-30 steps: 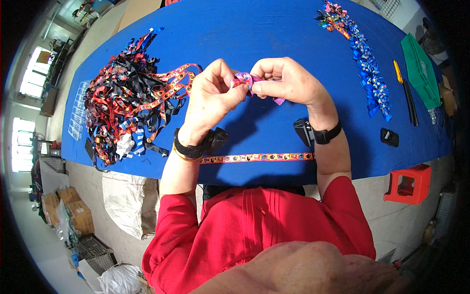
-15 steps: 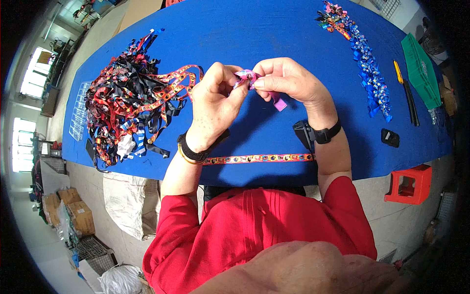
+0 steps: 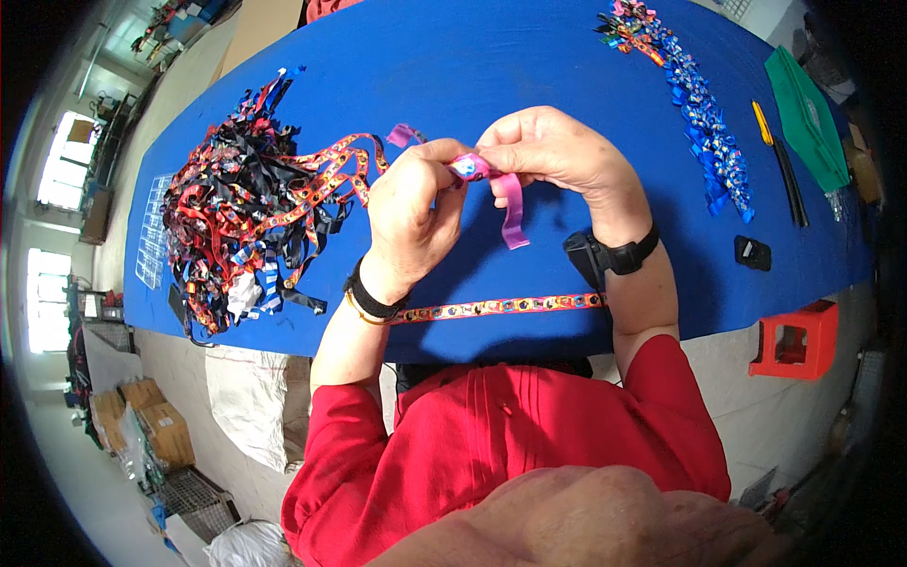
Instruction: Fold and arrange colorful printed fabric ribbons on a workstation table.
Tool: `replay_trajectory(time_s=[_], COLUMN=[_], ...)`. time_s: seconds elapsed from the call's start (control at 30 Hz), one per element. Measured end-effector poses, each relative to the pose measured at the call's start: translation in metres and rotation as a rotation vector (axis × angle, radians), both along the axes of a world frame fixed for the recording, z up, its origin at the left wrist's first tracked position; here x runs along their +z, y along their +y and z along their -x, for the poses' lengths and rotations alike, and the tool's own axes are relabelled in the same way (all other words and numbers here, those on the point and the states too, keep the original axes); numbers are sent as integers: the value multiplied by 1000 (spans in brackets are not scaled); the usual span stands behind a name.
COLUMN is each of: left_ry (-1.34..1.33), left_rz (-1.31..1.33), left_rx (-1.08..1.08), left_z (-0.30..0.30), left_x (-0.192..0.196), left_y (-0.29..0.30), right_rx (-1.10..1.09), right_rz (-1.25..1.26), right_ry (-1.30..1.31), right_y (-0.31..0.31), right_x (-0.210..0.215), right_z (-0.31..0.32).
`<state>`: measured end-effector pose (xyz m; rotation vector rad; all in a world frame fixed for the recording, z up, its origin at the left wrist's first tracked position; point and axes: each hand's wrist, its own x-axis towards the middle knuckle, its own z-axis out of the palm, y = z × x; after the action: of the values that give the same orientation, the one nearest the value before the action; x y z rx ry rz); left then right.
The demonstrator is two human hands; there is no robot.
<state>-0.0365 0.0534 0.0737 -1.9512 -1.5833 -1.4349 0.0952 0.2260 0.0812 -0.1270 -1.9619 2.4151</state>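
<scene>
Here a pink ribbon (image 3: 491, 180) is pinched between the left hand (image 3: 411, 213) and the right hand (image 3: 553, 156) above the blue surface (image 3: 529, 57). A patterned ribbon strip (image 3: 501, 305) is laid flat near the wrists, and a tangled ribbon heap (image 3: 250, 217) is piled to the left.

A craft workshop: a long blue-covered bench (image 3: 529, 57) carries a tangled heap of printed ribbons in red, black and orange (image 3: 241, 222) and a row of finished blue bows (image 3: 704, 128), with brown cardboard boxes (image 3: 151, 425) on the concrete floor (image 3: 85, 472).
</scene>
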Motion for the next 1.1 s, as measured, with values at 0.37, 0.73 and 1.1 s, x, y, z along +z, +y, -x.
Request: replay_trajectory(time_s=[0.37, 0.73, 1.1], left_ry=[226, 280, 290], left_rz=[-87, -138, -40], left_rx=[120, 170, 135], left_z=[0, 2, -2], left_x=[1, -4, -2], left_y=[4, 11, 11], right_rx=[-93, -262, -287], right_rz=[-71, -263, -455], right_ry=[4, 138, 242], right_y=[-6, -10, -4], right_x=[1, 1, -5], right_z=[1, 3, 6])
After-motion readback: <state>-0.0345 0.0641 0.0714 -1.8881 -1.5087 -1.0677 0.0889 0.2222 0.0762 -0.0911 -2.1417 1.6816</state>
